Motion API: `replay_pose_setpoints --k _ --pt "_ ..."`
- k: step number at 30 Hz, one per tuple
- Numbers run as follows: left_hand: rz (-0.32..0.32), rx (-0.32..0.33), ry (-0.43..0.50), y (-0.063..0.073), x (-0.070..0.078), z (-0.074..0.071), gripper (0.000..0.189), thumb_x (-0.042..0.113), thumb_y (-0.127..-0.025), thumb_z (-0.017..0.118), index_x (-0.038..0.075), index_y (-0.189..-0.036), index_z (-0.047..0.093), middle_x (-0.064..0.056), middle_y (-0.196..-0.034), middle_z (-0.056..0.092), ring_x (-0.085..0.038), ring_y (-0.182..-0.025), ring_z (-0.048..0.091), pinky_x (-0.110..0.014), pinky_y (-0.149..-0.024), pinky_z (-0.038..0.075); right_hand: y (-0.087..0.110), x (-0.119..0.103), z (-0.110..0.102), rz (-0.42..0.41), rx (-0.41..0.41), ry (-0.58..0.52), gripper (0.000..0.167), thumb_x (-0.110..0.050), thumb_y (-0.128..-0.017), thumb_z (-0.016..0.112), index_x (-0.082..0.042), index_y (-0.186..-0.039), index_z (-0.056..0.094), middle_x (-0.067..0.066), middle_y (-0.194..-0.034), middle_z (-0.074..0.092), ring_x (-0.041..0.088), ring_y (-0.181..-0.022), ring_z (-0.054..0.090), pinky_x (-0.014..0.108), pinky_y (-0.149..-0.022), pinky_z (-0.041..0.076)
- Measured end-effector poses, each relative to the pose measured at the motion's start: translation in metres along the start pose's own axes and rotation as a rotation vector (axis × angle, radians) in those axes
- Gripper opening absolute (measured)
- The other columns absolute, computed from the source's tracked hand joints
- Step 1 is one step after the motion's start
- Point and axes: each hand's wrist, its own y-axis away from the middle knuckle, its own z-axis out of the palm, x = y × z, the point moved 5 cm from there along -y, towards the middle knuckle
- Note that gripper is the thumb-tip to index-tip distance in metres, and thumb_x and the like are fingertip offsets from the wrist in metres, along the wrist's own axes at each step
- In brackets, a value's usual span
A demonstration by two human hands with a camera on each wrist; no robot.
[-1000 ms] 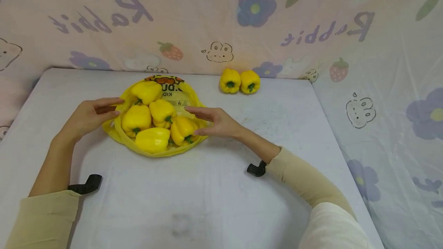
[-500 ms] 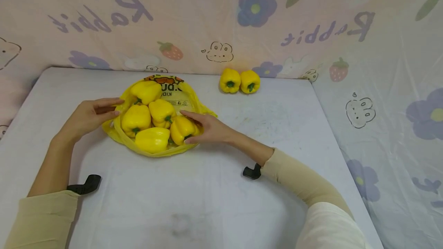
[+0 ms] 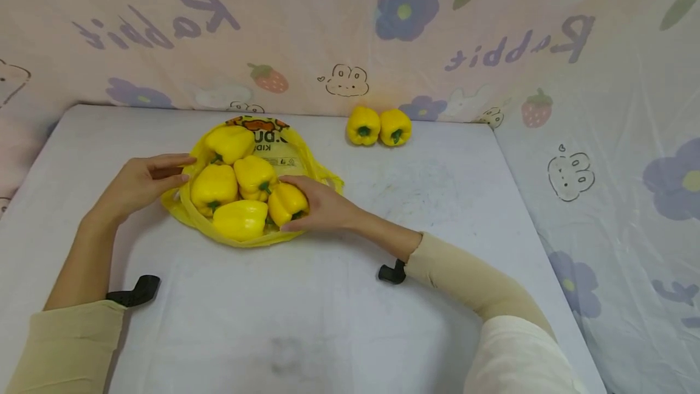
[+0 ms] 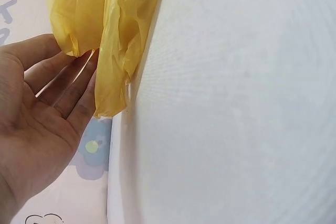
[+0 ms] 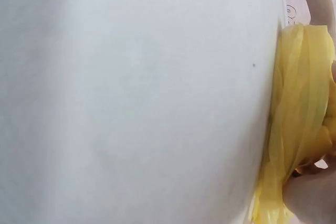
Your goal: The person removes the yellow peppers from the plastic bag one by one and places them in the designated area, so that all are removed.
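Bag [image 3: 284, 166] and contents sat left of the middle of the counter [image 3: 350, 297], its mouth wide and facing up, five yellow peppers showing inside. The right hand [image 3: 326, 204] lay across the bag's right side, its grip pinching the rightmost pepper [image 3: 285, 204], thumb on the near side and forefinger on the far side, probably because clasping both flanks gave a firm hold on so round a thing. That pepper's stem [image 3: 298, 215] pointed right and toward the person, so its long axis ran aslant from far left to near right. At the left hand [image 3: 143, 178] the grip was spread, nearly straight fingers touching the bag's left edge, seemingly to steady the thin film. The nearest pepper [image 3: 239, 219] lay on its side, long axis left to right, stem rightward. Two loose peppers [image 3: 363, 126] sat side by side near the far edge, stems toward the person, perhaps placed there to leave the hands room.
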Motion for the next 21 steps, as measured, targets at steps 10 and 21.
replay_pose_setpoints --k 10,21 --pt "0.009 0.008 0.002 -0.003 0.002 -0.001 0.052 0.037 -0.099 0.062 0.007 -0.14 0.056 -0.018 -0.147 0.049 0.016 -0.1 0.046 -0.003 -0.078 0.041 -0.003 -0.003 -0.002 -0.003 0.054 0.025 0.085 -0.041 -0.078 0.084 -0.016 -0.148 0.042 0.0 -0.145 0.048 0.01 -0.124 0.047 0.028 -0.106 0.038" --pt "-0.018 -0.011 -0.034 0.0 -0.003 0.0 0.054 0.039 -0.099 0.061 0.008 -0.143 0.053 -0.017 -0.148 0.048 0.017 -0.098 0.045 -0.003 -0.075 0.039 0.001 -0.004 -0.01 -0.049 0.071 -0.009 0.085 -0.04 -0.078 0.085 -0.014 -0.147 0.042 -0.001 -0.143 0.05 0.01 -0.117 0.051 0.029 -0.099 0.044"
